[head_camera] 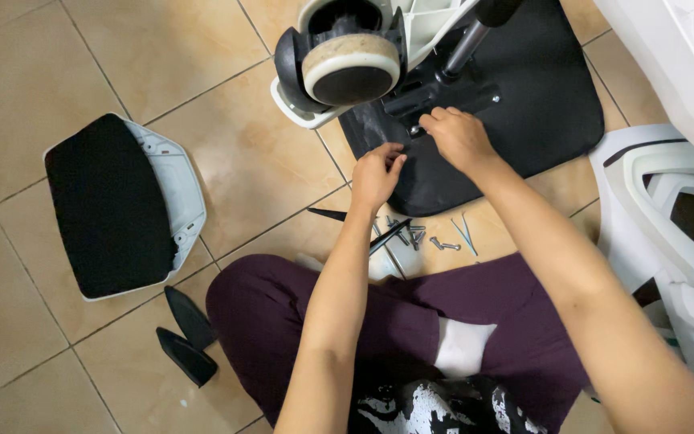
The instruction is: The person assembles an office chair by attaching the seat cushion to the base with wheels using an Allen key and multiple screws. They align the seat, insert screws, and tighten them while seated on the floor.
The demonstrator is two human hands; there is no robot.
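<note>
The black seat cushion [524, 104] lies upside down on the tiled floor [58, 72], its underside a matte, slightly dusty fabric with a rounded front edge. A black metal mounting plate [443, 98] sits on it, with a grey gas-lift column [463, 48] rising from the plate toward the white chair base [435, 20] above.

The right hand [458, 138] rests on the cushion just below the plate, fingers curled and pinching at something small against the plate's edge; what it grips is too small to tell. The left hand [377, 173] sits just beside it at the cushion's near rim, fingertips bunched together in a pinch, its contents likewise hidden.

Above the left hand, one caster wheel [353, 68], black with a cream tread, hangs from the chair base.

Below both hands, several loose screws [443, 244] and a black-handled tool [387, 235] lie on the floor near the person's purple trousers [283, 309].

Far left of the left hand lies one black padded panel in a white plastic shell [118, 205]; below it, two black wedge-shaped plastic pieces [189, 336]. Right of the right hand stands a white chair frame [660, 201].
</note>
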